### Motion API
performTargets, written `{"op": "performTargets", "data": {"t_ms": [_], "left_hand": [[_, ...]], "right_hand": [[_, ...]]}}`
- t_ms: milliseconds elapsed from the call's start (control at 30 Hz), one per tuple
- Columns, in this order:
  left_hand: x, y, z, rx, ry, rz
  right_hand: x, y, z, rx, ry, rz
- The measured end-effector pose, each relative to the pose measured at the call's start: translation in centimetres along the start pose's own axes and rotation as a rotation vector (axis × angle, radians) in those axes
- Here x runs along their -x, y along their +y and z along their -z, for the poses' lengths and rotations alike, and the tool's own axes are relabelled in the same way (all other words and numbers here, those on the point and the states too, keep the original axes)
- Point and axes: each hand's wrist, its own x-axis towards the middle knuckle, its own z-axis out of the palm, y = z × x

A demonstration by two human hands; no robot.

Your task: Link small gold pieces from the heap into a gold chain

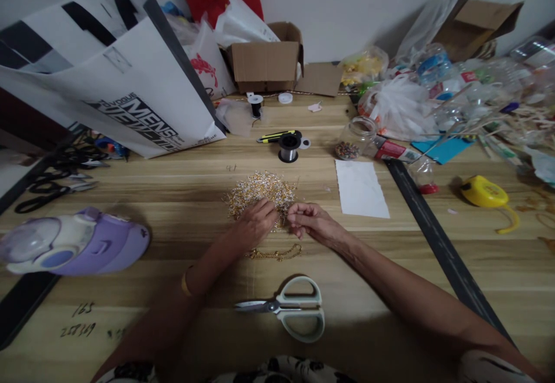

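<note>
A loose heap of gold and silver beaded wire pieces [260, 189] lies on the wooden table. At its near edge my left hand [259, 221] has its fingers curled together; whatever they pinch is too small to make out. Just to the right, my right hand [310, 220] holds thumb and forefinger pressed together, and I cannot tell what is between them. The two hands are close but apart. Nearer to me lies a gold chain [277, 254]. Below that, a pair of scissors [281, 308] with pale handles points left, its blades nearly together.
Beyond the heap are a wire spool [289, 148], a yellow-black cutter [273, 137] and a bead jar [362, 134]. White paper [363, 189] and a tape measure [483, 192] lie right. A purple bottle [95, 243], black scissors [52, 189] and a tall paper bag [125, 82] stand or lie left.
</note>
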Motion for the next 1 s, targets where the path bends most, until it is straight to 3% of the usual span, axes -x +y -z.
{"op": "performTargets", "data": {"t_ms": [433, 1000], "left_hand": [[-0.4, -0.6, -1.0, 0.516, 0.381, 0.261], [-0.3, 0.1, -0.7, 0.971, 0.300, 0.546]], "right_hand": [[0.0, 0.6, -0.1, 0.036, 0.059, 0.063], [0.1, 1.1, -0.4, 0.107, 0.075, 0.218]]}}
